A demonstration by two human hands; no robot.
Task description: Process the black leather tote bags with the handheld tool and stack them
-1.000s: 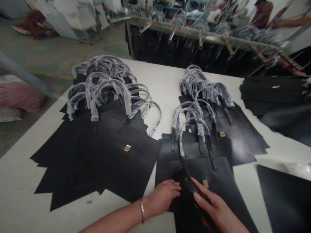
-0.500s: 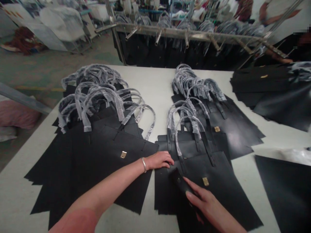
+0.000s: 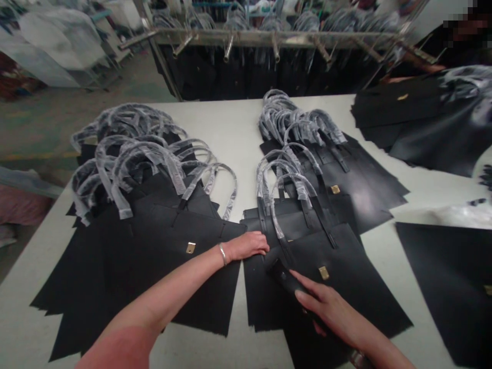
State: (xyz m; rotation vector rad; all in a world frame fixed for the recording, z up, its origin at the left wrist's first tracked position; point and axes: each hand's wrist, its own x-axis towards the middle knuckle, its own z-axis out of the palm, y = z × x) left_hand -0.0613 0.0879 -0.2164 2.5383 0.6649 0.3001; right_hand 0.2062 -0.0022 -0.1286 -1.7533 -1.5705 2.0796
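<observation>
My left hand (image 3: 248, 245), a bracelet at its wrist, rests with curled fingers at the top left corner of a black panel (image 3: 334, 261) that has a gold clasp and wrapped handles. Whether it pinches the edge is hidden. Lower right, my right hand (image 3: 323, 305) is closed around a folded black strip (image 3: 286, 279) held over the same panel. To the left lies a fanned pile of black panels (image 3: 154, 256) with a gold clasp and plastic-wrapped handles (image 3: 146, 159).
Behind the white table (image 3: 219, 123) stands a metal rack (image 3: 253, 38) hung with black pieces. More panels (image 3: 369, 189) lie at the right, one (image 3: 449, 271) near the right edge. A person's hand (image 3: 430, 66) touches black pieces (image 3: 418, 118) at the back right.
The camera view has shifted, so the table's contents appear slightly lower left or higher. Both hands stay near the same panel, the right still holding the strip.
</observation>
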